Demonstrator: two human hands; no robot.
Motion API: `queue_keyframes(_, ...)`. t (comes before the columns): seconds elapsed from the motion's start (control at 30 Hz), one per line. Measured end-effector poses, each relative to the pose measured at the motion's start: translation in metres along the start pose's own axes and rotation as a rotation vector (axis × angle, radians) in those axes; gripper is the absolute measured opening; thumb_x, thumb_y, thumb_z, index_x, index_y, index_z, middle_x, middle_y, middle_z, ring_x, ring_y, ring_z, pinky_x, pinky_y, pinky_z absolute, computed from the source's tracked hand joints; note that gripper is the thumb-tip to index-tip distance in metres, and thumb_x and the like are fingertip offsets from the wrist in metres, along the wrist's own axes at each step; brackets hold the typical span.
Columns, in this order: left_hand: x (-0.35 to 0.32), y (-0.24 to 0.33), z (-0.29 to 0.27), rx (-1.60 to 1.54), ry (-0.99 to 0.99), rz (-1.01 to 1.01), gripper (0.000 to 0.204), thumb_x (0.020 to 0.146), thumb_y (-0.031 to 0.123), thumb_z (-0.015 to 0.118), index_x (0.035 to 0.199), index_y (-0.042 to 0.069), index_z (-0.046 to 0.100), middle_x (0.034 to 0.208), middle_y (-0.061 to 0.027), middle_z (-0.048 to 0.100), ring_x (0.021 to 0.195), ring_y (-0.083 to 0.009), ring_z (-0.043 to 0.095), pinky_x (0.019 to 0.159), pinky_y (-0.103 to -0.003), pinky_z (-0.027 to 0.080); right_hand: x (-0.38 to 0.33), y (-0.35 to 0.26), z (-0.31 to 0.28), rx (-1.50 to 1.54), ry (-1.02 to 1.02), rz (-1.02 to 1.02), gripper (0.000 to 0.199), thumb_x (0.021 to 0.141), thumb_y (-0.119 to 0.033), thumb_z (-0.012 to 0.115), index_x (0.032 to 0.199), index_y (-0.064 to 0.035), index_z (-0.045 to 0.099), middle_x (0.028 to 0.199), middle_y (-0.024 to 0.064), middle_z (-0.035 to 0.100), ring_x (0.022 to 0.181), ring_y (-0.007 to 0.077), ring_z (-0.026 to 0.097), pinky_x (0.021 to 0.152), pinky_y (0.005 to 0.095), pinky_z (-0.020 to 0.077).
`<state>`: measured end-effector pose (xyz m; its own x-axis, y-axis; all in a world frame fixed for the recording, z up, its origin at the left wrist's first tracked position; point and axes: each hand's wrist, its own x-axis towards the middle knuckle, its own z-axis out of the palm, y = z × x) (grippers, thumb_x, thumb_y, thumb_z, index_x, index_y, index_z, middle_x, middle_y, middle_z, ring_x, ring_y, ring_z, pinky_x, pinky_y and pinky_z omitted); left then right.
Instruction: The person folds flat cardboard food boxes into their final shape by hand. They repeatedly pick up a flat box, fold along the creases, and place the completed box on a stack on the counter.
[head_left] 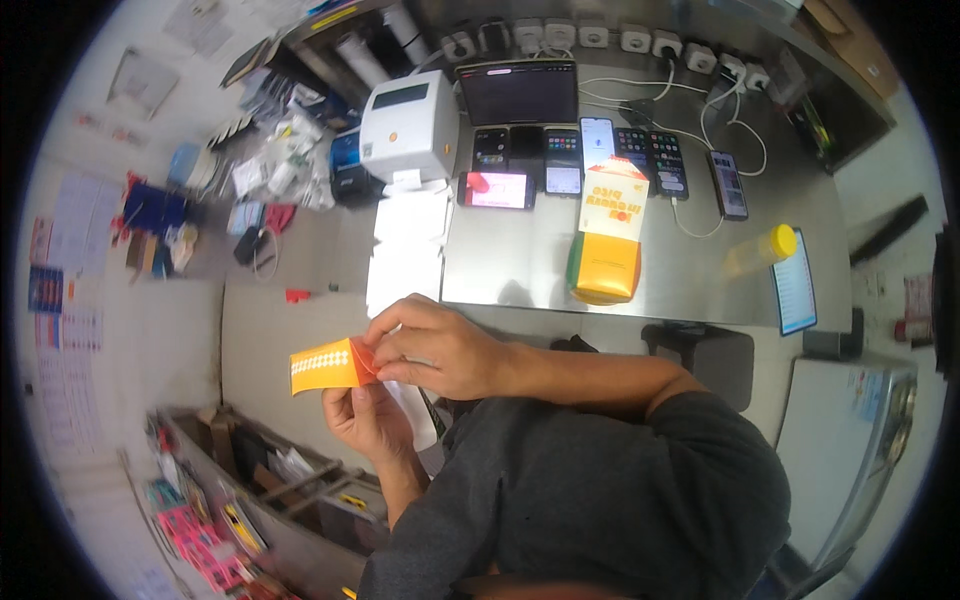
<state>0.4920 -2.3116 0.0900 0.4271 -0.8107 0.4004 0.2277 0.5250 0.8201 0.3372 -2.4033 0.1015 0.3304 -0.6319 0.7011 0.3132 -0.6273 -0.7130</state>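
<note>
A small yellow paper carton [322, 368] with a white checked band and a red-orange end is held up in front of me, off the near left of the steel table. My left hand [372, 422] grips it from below, thumb and fingers closed near its right end. At that red-orange end, my right hand [445, 350] pinches the edge or flap with its fingertips. What the inside of the carton holds is hidden. On the table to the right lies a yellow and white printed carton or stack [612, 235], apart from both hands.
On the steel table [520, 260] stand a white label printer [408, 125], a dark laptop or tablet [518, 92] and several phones [562, 160]. White paper sheets [405, 250] hang over the near edge. A yellow-capped bottle [782, 240] is at right; a dark stool [705, 365] stands below.
</note>
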Motion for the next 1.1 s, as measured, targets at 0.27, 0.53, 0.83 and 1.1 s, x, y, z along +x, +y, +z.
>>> queue_keyframes(0.27, 0.146, -0.080, -0.110, 0.029, -0.239, -0.138, 0.028, 0.102, 0.009, 0.071, 0.126, -0.004, 0.064, 0.134, -0.0233, 0.069, 0.123, -0.0307, 0.068, 0.112, -0.046, 0.051, 0.048, 0.124, 0.067, -0.265, 0.221, 0.029, 0.012, 0.092, -0.013, 0.078, 0.099, -0.0048, 0.072, 0.119, 0.0085, 0.065, 0.110, 0.0293, 0.063, 0.097, 0.0419, 0.0515)
queue_keyframes(0.53, 0.213, -0.160, -0.208, 0.082, -0.343, -0.255, 0.041, 0.102, 0.017, 0.074, 0.136, -0.001, 0.059, 0.140, -0.0198, 0.065, 0.127, -0.0304, 0.065, 0.113, -0.045, 0.050, 0.060, 0.258, 0.128, -0.214, 0.360, 0.123, 0.014, 0.092, -0.014, 0.076, 0.102, -0.0061, 0.070, 0.122, 0.0082, 0.063, 0.114, 0.0296, 0.061, 0.097, 0.0406, 0.0522)
queue_keyframes(0.83, 0.169, -0.211, -0.202, 0.119, -0.362, -0.114, 0.056, 0.105, 0.021, 0.061, 0.154, 0.003, 0.041, 0.143, -0.0277, 0.057, 0.125, -0.0392, 0.064, 0.114, -0.054, 0.051, 0.004, 0.284, 0.115, -0.173, 0.437, 0.050, 0.014, 0.093, -0.017, 0.075, 0.096, -0.0073, 0.067, 0.123, 0.0060, 0.059, 0.110, 0.0272, 0.061, 0.093, 0.0396, 0.0535)
queue_keyframes(1.1, 0.137, -0.205, -0.202, 0.021, -0.335, -0.088, 0.052, 0.104, 0.018, 0.063, 0.151, 0.004, 0.043, 0.139, -0.0247, 0.060, 0.121, -0.0349, 0.066, 0.112, -0.049, 0.053, -0.016, 0.260, 0.119, -0.212, 0.428, -0.014, 0.013, 0.092, -0.014, 0.076, 0.096, -0.0058, 0.067, 0.121, 0.0073, 0.060, 0.107, 0.0270, 0.064, 0.091, 0.0392, 0.0546)
